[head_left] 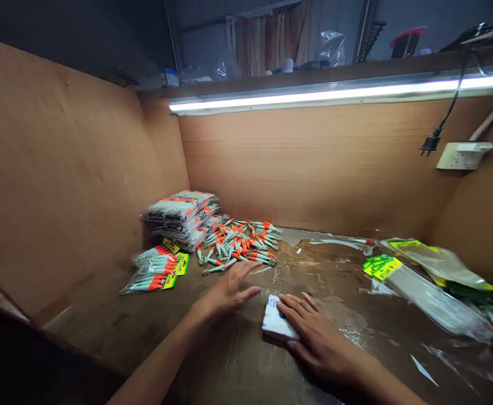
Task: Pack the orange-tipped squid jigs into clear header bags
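Note:
My left hand (231, 289) lies flat on the brown table (246, 354) with fingers stretched out toward a loose heap of small lures (240, 244) with orange and pale green bodies; it holds nothing. My right hand (313, 332) rests palm down, fingers straight, on a small white block (274, 324) in the middle of the table. The fingertips of both hands are close together.
Stacked filled packets (182, 216) stand behind the heap, more filled packets with yellow labels (155, 271) lie to its left. Empty clear bags with yellow-green headers (419, 275) sprawl at the right. Plywood walls enclose three sides; a tube light (339, 93) and a wall socket (461, 156) hang above.

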`<control>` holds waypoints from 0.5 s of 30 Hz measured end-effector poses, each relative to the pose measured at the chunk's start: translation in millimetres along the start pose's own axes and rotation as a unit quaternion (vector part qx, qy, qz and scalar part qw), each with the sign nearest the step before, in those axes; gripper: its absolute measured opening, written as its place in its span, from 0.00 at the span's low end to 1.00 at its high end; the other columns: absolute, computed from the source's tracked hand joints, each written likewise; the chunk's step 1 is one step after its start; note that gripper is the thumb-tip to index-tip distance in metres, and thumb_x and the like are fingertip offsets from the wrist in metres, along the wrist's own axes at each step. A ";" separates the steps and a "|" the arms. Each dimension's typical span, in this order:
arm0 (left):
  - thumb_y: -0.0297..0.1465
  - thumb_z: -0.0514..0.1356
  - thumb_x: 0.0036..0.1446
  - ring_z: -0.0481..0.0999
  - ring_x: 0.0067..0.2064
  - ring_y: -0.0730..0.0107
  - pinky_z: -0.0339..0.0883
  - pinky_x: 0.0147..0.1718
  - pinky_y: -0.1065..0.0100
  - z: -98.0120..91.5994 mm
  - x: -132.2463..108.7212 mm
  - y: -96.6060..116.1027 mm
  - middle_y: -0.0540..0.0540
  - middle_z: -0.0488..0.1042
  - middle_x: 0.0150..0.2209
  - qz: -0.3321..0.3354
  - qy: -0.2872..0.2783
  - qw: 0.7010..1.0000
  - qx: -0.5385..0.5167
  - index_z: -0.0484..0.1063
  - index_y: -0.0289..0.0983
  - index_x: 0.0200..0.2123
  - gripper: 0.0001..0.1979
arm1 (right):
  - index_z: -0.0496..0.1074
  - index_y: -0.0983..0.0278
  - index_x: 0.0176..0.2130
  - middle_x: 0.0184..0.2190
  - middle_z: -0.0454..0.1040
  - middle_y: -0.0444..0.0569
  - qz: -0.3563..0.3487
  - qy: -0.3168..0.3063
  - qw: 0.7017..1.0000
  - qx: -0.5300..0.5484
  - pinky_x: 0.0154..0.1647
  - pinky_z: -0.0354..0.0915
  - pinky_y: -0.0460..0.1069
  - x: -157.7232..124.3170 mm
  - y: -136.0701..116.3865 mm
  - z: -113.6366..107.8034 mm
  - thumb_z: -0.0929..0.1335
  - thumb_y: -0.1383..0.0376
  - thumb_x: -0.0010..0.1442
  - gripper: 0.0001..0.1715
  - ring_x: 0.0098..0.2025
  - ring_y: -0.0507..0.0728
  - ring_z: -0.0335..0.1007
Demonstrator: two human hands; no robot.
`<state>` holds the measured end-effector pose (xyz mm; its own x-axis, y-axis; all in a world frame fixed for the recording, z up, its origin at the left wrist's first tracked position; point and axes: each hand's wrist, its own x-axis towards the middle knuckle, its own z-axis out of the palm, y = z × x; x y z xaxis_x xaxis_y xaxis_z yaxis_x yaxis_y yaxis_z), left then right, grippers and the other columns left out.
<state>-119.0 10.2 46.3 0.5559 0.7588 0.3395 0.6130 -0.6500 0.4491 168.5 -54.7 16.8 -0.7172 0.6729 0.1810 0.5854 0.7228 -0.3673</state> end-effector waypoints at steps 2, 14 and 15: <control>0.41 0.57 0.65 0.66 0.62 0.60 0.57 0.62 0.55 -14.6 -4.7 -5.9 0.44 0.67 0.61 -0.046 0.047 0.998 0.005 0.63 0.45 0.62 0.24 | 0.54 0.50 0.68 0.71 0.50 0.46 -0.011 -0.011 1.000 0.021 0.70 0.38 0.68 -3.1 6.4 -6.7 0.65 0.71 0.58 0.42 0.72 0.64 0.39; 0.43 0.57 0.63 0.72 0.57 0.56 0.65 0.57 0.55 1.2 29.2 8.2 0.45 0.72 0.57 0.038 -0.023 0.999 0.030 0.67 0.47 0.59 0.22 | 0.60 0.75 0.64 0.62 0.60 0.76 0.544 0.186 0.793 -0.202 0.60 0.51 0.71 -63.4 151.5 -72.4 0.63 0.63 0.63 0.33 0.65 0.77 0.55; 0.43 0.57 0.63 0.72 0.57 0.57 0.65 0.57 0.54 5.3 30.9 9.5 0.45 0.72 0.57 0.048 -0.020 0.998 0.027 0.67 0.47 0.59 0.22 | 0.63 0.72 0.62 0.58 0.66 0.75 0.566 0.170 0.782 -0.198 0.56 0.56 0.71 -72.3 159.8 -73.6 0.63 0.64 0.62 0.31 0.61 0.77 0.61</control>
<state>-93.0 27.3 56.8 0.6351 0.6908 0.3456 0.5843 -0.7223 0.3699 341.7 23.8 12.2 0.4469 0.8717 0.2011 0.8924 -0.4187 -0.1682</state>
